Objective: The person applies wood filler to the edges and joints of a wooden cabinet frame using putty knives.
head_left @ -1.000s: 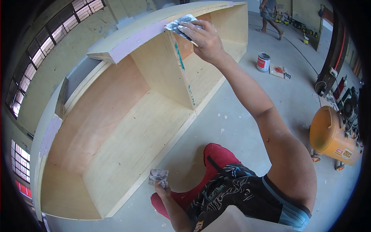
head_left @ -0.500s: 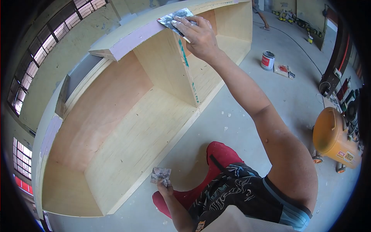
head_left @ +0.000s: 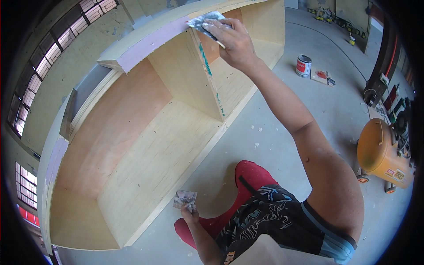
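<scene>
My right hand (head_left: 236, 44) grips a flat, smeared putty scraper (head_left: 206, 22) whose blade lies against the front edge of the curved wooden cabinet (head_left: 168, 115). A lilac filler strip (head_left: 152, 45) runs along that edge, left of the blade. Green marks show on the cabinet's upright divider (head_left: 206, 66) just below. Low down near my knees, my left hand (head_left: 190, 215) holds a second flat plate (head_left: 185, 199) with grey-white smears on it, beside the cabinet's lower edge. Another lilac strip (head_left: 56, 159) covers the edge at the far left.
On the floor at the right stand a paint can (head_left: 304, 66) and a small board with red smears (head_left: 321, 76). An orange compressor (head_left: 377, 148) is farther right, near a dark post (head_left: 383, 66). A dark cable (head_left: 335, 48) crosses the floor. Barred windows (head_left: 48, 57) are at the left.
My right hand and its scraper have moved slightly right and down in view. The view has shifted a little, and the person's arm at the top right is out of view.
</scene>
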`<state>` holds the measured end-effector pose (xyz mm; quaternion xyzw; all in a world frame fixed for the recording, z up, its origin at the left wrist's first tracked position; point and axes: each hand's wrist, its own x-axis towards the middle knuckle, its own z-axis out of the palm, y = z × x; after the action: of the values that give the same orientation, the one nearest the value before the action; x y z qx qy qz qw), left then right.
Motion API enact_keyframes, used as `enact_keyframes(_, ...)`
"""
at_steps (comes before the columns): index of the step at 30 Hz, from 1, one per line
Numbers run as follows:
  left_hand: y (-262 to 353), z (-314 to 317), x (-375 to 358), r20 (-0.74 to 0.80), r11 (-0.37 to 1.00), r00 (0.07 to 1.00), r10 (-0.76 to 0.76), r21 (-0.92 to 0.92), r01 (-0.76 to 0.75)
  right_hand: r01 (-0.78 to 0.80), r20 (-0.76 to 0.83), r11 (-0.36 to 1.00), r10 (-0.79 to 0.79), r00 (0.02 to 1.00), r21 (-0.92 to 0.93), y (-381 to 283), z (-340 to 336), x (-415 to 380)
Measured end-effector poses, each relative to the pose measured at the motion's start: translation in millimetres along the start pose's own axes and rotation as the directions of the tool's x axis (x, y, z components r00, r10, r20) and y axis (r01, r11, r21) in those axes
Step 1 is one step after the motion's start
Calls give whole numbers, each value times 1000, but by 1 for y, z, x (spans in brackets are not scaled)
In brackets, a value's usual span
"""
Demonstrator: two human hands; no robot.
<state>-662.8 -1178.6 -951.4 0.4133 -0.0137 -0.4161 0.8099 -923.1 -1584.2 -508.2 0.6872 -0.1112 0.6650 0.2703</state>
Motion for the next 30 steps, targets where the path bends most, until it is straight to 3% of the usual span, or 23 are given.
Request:
enact_keyframes(12, 6, 8, -13, -53, 999, 999, -5, -32, 3, 2, -45, 999, -4, 999, -40, 0, 31, -12)
enact_keyframes(15, 4, 6, -10, -34, 1000, 999, 3, -16, -3, -25, 6, 999, 26, 1000, -31, -7, 20, -25)
enact_keyframes(17, 4, 11, -11, -57, 1000, 998, -8, -13, 8, -14, 181, 999, 24, 983, -53, -6, 8, -29)
enact_keyframes(23, 0, -1, -2, 19, 1000, 1000, -3, -27, 3, -25, -31, 1000, 25, 999, 8, 17, 7, -15)
enact_keyframes(30, -4, -7, 0, 41, 998, 999, 13, -58, -11, -25, -60, 999, 22, 998, -45, 21, 32, -5)
